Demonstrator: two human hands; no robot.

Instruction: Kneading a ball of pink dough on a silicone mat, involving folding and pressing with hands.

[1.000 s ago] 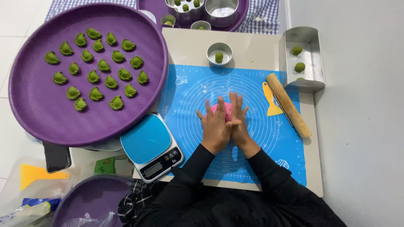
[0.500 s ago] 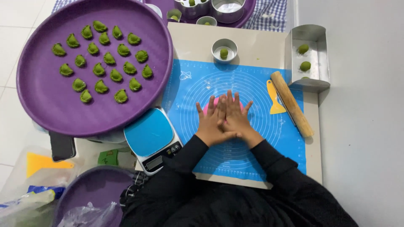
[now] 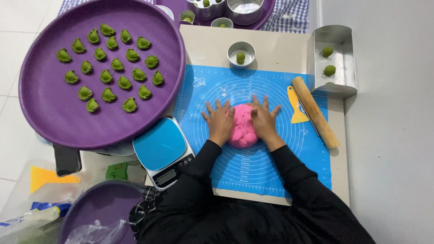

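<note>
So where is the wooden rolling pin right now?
In the head view, the wooden rolling pin lies slanted on the right edge of the blue mat, beside the yellow scraper, right of the right hand and below the metal tray.

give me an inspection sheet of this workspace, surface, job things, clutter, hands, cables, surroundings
surface: blue silicone mat with printed circles, on a beige board.
job's things: pink dough lies on the mat between the two hands.
clutter: wooden rolling pin and yellow scraper at the mat's right edge; kitchen scale at its left; small round tin holding a green ball; metal box with green balls.
grippers: left hand and right hand flat, fingers spread, pressing the dough's sides.
cables: nothing seen.
surroundings: purple tray carrying rows of green shaped pieces; white tiled floor; plastic bags lower left.
</note>
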